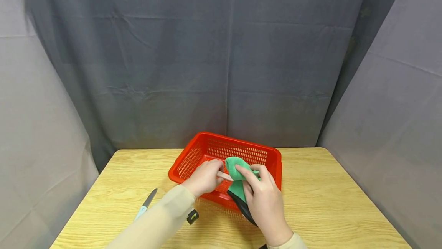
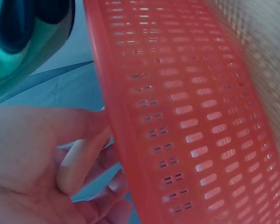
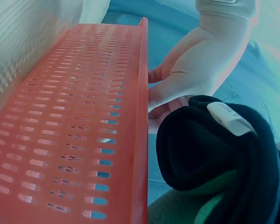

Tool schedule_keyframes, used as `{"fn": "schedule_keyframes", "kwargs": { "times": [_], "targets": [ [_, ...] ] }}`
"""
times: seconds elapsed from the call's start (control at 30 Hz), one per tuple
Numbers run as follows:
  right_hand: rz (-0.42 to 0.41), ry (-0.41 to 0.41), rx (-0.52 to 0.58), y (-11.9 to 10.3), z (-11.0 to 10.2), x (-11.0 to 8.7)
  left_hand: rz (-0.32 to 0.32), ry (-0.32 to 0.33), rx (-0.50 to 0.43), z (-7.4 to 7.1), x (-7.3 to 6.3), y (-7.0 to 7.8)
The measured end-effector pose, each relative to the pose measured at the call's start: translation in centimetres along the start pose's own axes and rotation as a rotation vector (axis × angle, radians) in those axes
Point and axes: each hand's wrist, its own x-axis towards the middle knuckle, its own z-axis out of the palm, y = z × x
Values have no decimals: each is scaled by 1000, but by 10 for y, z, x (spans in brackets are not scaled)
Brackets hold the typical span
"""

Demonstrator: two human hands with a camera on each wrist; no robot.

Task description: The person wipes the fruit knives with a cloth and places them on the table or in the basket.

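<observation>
The pale handle [image 1: 225, 176] is grasped in the left hand [image 1: 206, 176], with the fingers curled around it. Its long axis is directed from the left hand toward the right and slightly toward the near side. The right end is covered by a green cloth [image 1: 236, 167] with a black border; the form of the covered end cannot be determined. The cloth is pinched between the thumb and fingers of the right hand [image 1: 264, 199], which is positioned to the right of the left hand and nearer to the wearer.

The governing relation is judged to be the alignment of the cloth with the handle's axis. Any sliding of the cloth would be best directed along that line, with the left hand held as the fixed end. The exposed length of handle is nearest to the left hand.

Both items are held above the opening of a red perforated basket [image 1: 238, 139], set on a wood-grain table [image 1: 317, 203]. A knife [image 1: 145, 204] with a light blue handle is laid at the left, blade directed toward the far right, and is partly covered by the left sleeve [image 1: 162, 216].
</observation>
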Motion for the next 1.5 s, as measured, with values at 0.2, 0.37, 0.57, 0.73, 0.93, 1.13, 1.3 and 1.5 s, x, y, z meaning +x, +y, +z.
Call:
{"fn": "schedule_keyframes", "kwargs": {
  "times": [0.2, 0.37, 0.57, 0.73, 0.93, 1.13, 1.3, 1.5],
  "targets": [
    [9, 19, 2, 3, -2, 2, -52, -52, 11, 3, 5, -1],
    [17, 40, 2, 6, -5, 4, -96, -97, 29, 6, 6, -2],
    [17, 51, -10, 8, -7, 5, -102, -114, 45, 5, 6, -2],
    [33, 46, -19, 10, -8, 5, -96, -106, 74, 6, 7, -4],
    [42, 44, -22, 10, -9, 5, -140, -106, 111, 7, 6, -7],
    [37, 46, -24, 10, -9, 6, -190, -69, 97, 4, 5, -10],
    [34, 50, -22, 10, -9, 7, -185, -30, 79, 1, 4, -11],
    [38, 45, -19, 9, -8, 7, -167, 21, 58, -5, -3, -8]
  ]
}}
